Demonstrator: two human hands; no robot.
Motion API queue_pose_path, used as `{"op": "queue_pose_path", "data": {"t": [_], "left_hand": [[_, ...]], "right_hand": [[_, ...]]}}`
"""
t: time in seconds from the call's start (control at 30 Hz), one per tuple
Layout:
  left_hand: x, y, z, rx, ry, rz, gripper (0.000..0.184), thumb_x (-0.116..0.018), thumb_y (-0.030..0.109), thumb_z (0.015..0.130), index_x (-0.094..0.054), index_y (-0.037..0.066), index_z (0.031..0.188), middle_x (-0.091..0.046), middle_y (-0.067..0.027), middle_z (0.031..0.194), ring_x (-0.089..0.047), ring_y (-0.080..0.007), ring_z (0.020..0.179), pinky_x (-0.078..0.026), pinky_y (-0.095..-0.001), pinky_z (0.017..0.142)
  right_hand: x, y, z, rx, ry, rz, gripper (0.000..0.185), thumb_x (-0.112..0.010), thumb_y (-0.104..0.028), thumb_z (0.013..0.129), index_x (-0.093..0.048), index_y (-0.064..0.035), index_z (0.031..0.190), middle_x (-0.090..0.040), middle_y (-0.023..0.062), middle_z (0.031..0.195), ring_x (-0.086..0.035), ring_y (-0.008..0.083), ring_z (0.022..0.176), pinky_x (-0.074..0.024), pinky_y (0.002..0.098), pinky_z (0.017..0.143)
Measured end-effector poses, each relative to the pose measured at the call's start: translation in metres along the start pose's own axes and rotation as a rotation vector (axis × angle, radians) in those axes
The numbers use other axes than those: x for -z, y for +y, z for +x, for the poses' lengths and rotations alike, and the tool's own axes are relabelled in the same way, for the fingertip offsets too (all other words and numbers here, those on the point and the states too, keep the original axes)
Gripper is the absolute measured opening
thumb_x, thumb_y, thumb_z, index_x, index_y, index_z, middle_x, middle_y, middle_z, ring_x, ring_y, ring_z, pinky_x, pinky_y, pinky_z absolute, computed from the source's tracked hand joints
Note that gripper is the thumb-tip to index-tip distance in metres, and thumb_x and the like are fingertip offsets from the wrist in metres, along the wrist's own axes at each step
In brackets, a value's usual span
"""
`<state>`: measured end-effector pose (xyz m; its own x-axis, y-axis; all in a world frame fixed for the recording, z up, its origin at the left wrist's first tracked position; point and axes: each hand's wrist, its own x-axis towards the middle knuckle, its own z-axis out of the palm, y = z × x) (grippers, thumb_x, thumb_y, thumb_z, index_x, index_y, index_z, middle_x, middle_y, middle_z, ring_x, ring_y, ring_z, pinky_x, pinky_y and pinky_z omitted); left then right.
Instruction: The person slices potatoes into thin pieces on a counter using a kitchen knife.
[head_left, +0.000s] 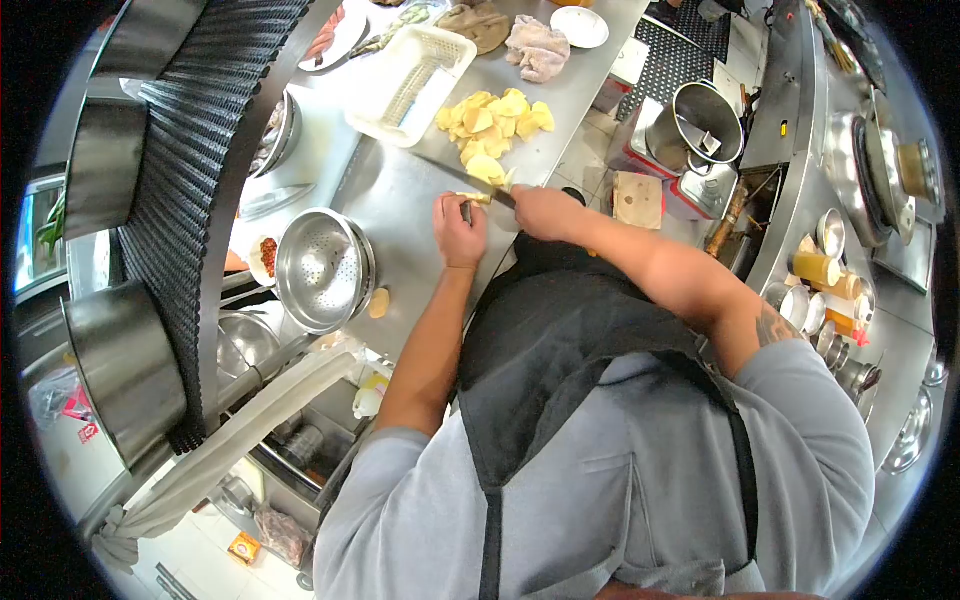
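Observation:
My left hand (460,235) is closed on a pale yellow piece of potato (475,198) at the steel counter (400,230). In my right hand (545,213) is the handle of a knife, its dark blade (470,181) pointing left across the counter, beside the piece. Just beyond the blade lies a pile of thin yellow slices (492,120), with a few slices close to the knife. Nearer and to the left of my left hand, a single pale piece (379,303) rests beside a steel colander (322,270).
Behind the slices stand a white plastic basket (410,85), a crumpled cloth (539,48) and a white plate (579,28). A black corrugated shelf edge (190,200) rises at the left. A large pot (694,122) stands at the right.

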<state>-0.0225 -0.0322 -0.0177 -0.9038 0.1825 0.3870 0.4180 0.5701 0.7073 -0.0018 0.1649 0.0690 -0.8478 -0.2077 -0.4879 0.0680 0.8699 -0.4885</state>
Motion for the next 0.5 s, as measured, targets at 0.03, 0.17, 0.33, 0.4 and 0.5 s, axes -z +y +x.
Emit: {"op": "queue_pose_path", "data": {"t": [0.03, 0.17, 0.33, 0.4, 0.5], "left_hand": [[0.002, -0.003, 0.0, -0.059, -0.026, 0.064, 0.016, -0.067, 0.006, 0.085, -0.058, 0.003, 0.098, -0.061, -0.0183, 0.1, -0.059, -0.0371, 0.091, -0.051, -0.0452, 0.08], [-0.003, 0.001, 0.007, -0.183, 0.015, 0.096, 0.018, -0.065, 0.003, 0.085, -0.058, 0.002, 0.102, -0.06, -0.0179, 0.101, -0.06, -0.0347, 0.086, -0.051, -0.0429, 0.075], [0.0, 0.007, 0.003, -0.036, 0.005, 0.002, 0.02, -0.062, 0.003, 0.087, -0.058, 0.0, 0.106, -0.06, -0.0177, 0.102, -0.059, -0.0339, 0.086, -0.051, -0.0408, 0.077], [0.005, 0.009, 0.001, 0.007, 0.037, -0.03, 0.021, -0.062, 0.004, 0.088, -0.058, 0.0, 0.108, -0.059, -0.0178, 0.102, -0.059, -0.0338, 0.086, -0.05, -0.0404, 0.078], [0.016, 0.015, 0.004, 0.07, 0.033, -0.057, 0.026, -0.063, 0.007, 0.088, -0.058, 0.0, 0.113, -0.059, -0.0185, 0.103, -0.059, -0.0343, 0.087, -0.05, -0.0413, 0.079]], "right_hand": [[-0.004, 0.008, 0.011, 0.03, 0.009, -0.018, 0.026, -0.051, -0.016, 0.095, -0.057, 0.0002, 0.114, -0.071, 0.0285, 0.103, -0.07, 0.0442, 0.097, -0.0546, 0.0542, 0.084], [0.005, 0.007, 0.009, 0.059, -0.057, -0.062, 0.025, -0.052, -0.013, 0.093, -0.058, 0.0012, 0.112, -0.071, 0.0283, 0.102, -0.07, 0.0438, 0.097, -0.0544, 0.0537, 0.084], [0.002, -0.003, 0.0, 0.034, -0.007, -0.004, 0.025, -0.054, -0.012, 0.092, -0.057, 0.0018, 0.113, -0.071, 0.0268, 0.099, -0.07, 0.0439, 0.095, -0.0551, 0.0525, 0.083], [0.001, -0.004, 0.0, 0.033, 0.008, -0.009, 0.026, -0.054, -0.013, 0.092, -0.056, 0.0015, 0.114, -0.072, 0.0262, 0.099, -0.07, 0.0438, 0.094, -0.0555, 0.0522, 0.081], [0.011, 0.001, -0.001, 0.038, 0.023, -0.076, 0.026, -0.054, -0.014, 0.093, -0.056, 0.0008, 0.114, -0.072, 0.0252, 0.097, -0.071, 0.0435, 0.091, -0.056, 0.0523, 0.079]]}}
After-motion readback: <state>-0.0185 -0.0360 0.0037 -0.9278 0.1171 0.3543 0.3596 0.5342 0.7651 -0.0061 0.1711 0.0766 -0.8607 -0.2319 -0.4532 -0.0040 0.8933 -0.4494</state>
